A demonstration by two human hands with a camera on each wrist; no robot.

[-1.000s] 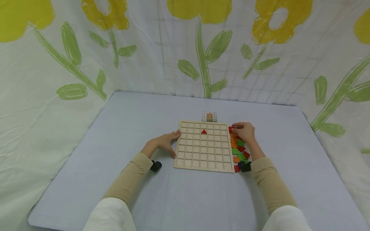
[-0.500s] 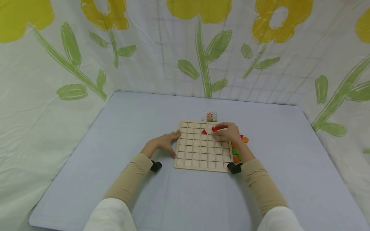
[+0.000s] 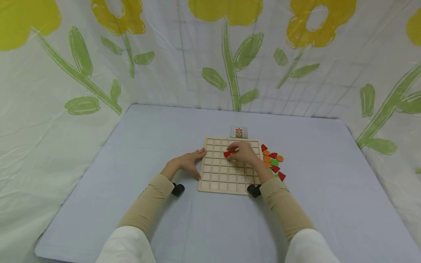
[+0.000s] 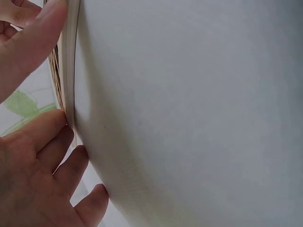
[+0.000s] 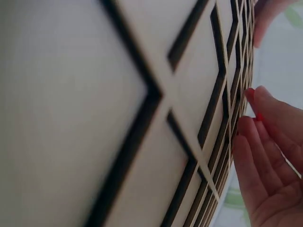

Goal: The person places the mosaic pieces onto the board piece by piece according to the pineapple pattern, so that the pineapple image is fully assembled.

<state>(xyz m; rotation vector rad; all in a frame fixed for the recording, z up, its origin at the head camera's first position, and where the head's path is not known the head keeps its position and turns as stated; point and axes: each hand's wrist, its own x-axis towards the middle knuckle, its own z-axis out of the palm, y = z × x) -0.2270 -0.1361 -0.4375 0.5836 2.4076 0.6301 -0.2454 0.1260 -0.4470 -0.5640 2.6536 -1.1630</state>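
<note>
A square wooden grid board (image 3: 215, 178) lies flat on the table. My left hand (image 3: 184, 163) rests against its left edge, thumb and fingers spread apart; in the left wrist view the fingertips (image 4: 71, 163) touch the board's side and the table. Over the upper middle cells is my right hand (image 3: 245, 153), pinching a small red tile (image 3: 227, 154) between thumb and fingers. The right wrist view shows the same red tile (image 5: 250, 98) close to the grid, partly covered by the fingertips. The cells under the right hand are hidden.
Loose red, orange and green tiles (image 3: 274, 162) lie along the board's right side, some behind the right forearm. Beyond the board's far edge lies a small gridded picture card (image 3: 239, 132). A flower-printed curtain (image 3: 158, 73) hangs behind the pale table (image 3: 210, 230).
My right hand has picked up the red tile from the pile at the right and carried it left over the board. It now covers the red triangle seen earlier. The left hand stays put.
</note>
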